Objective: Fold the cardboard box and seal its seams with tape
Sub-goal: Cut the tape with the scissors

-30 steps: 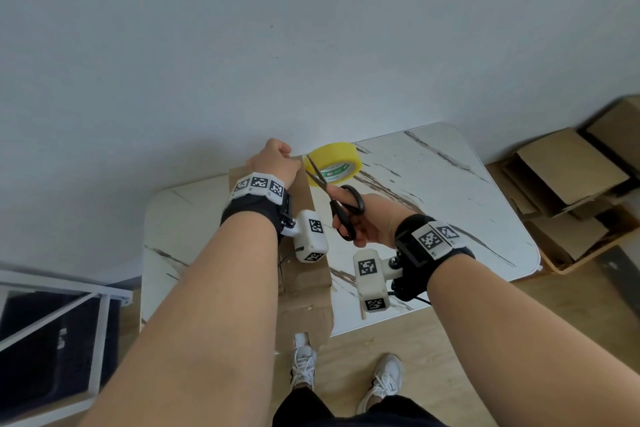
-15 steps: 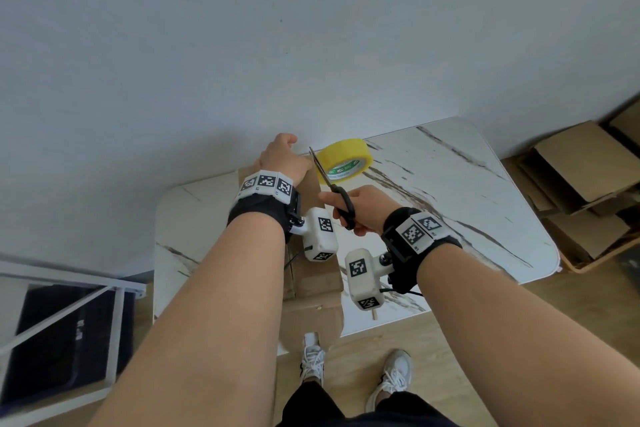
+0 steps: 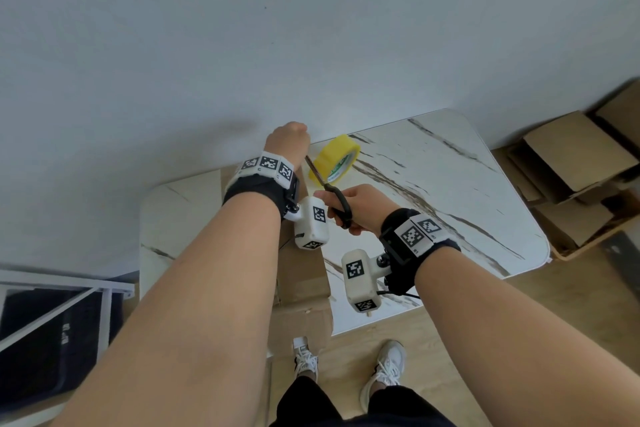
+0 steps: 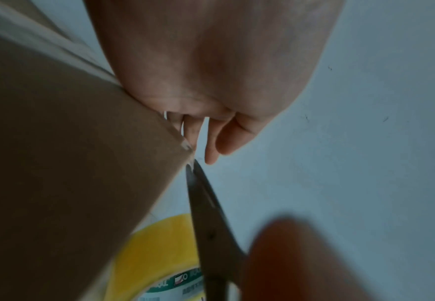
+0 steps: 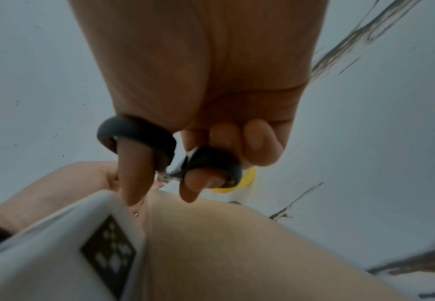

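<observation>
1. The cardboard box [image 3: 301,274] lies on the bench [image 3: 433,184]; the left hand [image 3: 287,140] rests at its far corner, its grip unclear.
2. The right hand [image 3: 360,206], fingers through the scissors [image 3: 327,189] handles, should cut the tape close to the corner.
3. Keep the tape roll [image 3: 337,158] clear.

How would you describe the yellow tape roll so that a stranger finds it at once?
Start at the white marble-patterned table against the wall. Near its far edge, just right of the left hand and beyond the scissors, lies the tape roll. It is the only bright yellow thing there.
</observation>
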Available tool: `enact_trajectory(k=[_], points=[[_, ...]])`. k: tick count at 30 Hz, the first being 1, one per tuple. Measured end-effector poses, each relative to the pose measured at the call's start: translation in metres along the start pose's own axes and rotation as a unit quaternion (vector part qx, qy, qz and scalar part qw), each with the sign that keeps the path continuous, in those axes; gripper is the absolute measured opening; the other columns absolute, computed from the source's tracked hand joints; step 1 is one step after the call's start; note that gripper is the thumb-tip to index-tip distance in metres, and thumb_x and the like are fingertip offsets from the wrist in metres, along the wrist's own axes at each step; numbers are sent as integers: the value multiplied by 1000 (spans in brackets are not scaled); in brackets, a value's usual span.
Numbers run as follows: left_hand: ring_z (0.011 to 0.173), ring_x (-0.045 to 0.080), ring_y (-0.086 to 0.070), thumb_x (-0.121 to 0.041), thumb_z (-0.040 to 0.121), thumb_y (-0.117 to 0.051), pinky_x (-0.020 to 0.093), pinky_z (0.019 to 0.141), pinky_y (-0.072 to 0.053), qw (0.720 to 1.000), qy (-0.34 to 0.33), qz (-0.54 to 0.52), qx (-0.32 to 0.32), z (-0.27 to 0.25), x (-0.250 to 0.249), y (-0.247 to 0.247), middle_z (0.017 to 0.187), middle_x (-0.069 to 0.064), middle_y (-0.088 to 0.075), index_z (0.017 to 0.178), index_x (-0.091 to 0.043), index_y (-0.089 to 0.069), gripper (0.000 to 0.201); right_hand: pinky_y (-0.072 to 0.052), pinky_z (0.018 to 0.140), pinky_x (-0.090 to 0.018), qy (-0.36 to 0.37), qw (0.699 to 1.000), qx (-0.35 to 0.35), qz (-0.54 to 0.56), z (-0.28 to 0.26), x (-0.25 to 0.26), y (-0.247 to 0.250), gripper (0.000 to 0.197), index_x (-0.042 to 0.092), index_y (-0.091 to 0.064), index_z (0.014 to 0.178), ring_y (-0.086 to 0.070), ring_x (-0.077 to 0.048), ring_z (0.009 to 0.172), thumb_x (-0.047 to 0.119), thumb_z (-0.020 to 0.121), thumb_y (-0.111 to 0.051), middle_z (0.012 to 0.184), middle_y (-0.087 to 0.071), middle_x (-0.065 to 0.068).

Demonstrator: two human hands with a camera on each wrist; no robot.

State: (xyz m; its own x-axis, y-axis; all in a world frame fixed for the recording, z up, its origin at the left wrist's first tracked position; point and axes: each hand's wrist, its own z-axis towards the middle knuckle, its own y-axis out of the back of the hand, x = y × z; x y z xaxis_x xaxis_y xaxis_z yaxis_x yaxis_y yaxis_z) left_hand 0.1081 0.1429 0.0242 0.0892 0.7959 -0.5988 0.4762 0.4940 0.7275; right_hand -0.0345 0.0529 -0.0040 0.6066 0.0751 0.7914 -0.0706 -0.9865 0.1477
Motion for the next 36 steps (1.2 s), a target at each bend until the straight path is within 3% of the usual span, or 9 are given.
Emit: enact_trajectory(k=[3, 6, 10, 14, 17, 22, 27, 31, 36], points=[[125, 27, -48, -3, 93, -30, 29, 101, -37, 996, 24, -63, -53, -2, 8, 0, 138, 9, -51, 133, -13, -50, 46, -38, 48, -25, -8, 1000, -15, 6, 2, -4, 6, 49, 7, -64, 70, -43, -15, 46, 55, 81, -67, 54, -55, -3], [125, 21, -48, 2, 89, -36, 24, 92, -36, 995, 25, -79, -56, -5, 15, 2, 139, 3, -49, 131, -14, -48, 46, -39, 50, -26, -10, 1000, -27, 4, 2, -10, 12, 49, 8, -66, 71, -46, -19, 53, 56, 80, -69, 56, -57, -3], [123, 18, -50, 2, 83, -48, 24, 93, -39, 997, 18, -48, -63, -11, 16, 8, 134, 0, -52, 125, -19, -52, 47, -39, 49, -26, -8, 998, -62, -1, 2, -16, 19, 47, 8, -66, 70, -46, -18, 52, 54, 81, -69, 57, -57, -2], [112, 23, -57, -18, 79, -56, 35, 98, -46, 997, 56, -8, -50, -18, 18, 10, 118, -5, -62, 102, -32, -62, 27, -40, 53, -26, -24, 994, -86, -70, 3, -21, 22, 48, 7, -68, 78, -47, -18, 55, 55, 81, -67, 63, -61, -2], [106, 25, -58, -28, 81, -53, 34, 96, -47, 997, 69, -6, -36, -26, 22, 7, 106, -7, -67, 93, -32, -67, 19, -40, 54, -26, -24, 991, -89, -95, 5, -21, 21, 48, 8, -67, 77, -46, -18, 55, 55, 81, -67, 64, -61, -2], [101, 20, -59, -15, 82, -53, 33, 97, -47, 997, 49, -62, -24, -29, 31, 11, 92, -10, -63, 70, -34, -65, 26, -39, 53, -26, -10, 990, -114, -76, 6, -24, 20, 48, 7, -68, 77, -45, -16, 52, 54, 80, -69, 63, -61, -2], [104, 19, -59, -16, 82, -55, 31, 95, -47, 996, 36, -80, -19, -30, 36, 12, 96, -11, -65, 76, -35, -67, 24, -39, 55, -29, -52, 970, -212, -107, 11, -35, 27, 52, 7, -58, 69, -47, -23, 53, 57, 82, -64, 62, -56, -9], [104, 15, -59, -32, 84, -60, 29, 96, -44, 996, 34, -72, -35, -30, 38, 10, 99, -13, -67, 84, -34, -69, 9, -30, 43, -24, -160, 937, -194, -242, 13, -45, 29, 55, 7, -46, 57, -41, -17, 44, 50, 89, -59, 52, -45, -3], [94, 17, -56, -33, 86, -57, 33, 101, -40, 999, 22, -18, -46, -31, 34, 8, 86, -14, -60, 90, -32, -66, 9, -31, 43, -23, -192, 910, -157, -331, 15, -57, 24, 52, 9, -43, 58, -41, -15, 45, 47, 82, -70, 53, -45, -3]])
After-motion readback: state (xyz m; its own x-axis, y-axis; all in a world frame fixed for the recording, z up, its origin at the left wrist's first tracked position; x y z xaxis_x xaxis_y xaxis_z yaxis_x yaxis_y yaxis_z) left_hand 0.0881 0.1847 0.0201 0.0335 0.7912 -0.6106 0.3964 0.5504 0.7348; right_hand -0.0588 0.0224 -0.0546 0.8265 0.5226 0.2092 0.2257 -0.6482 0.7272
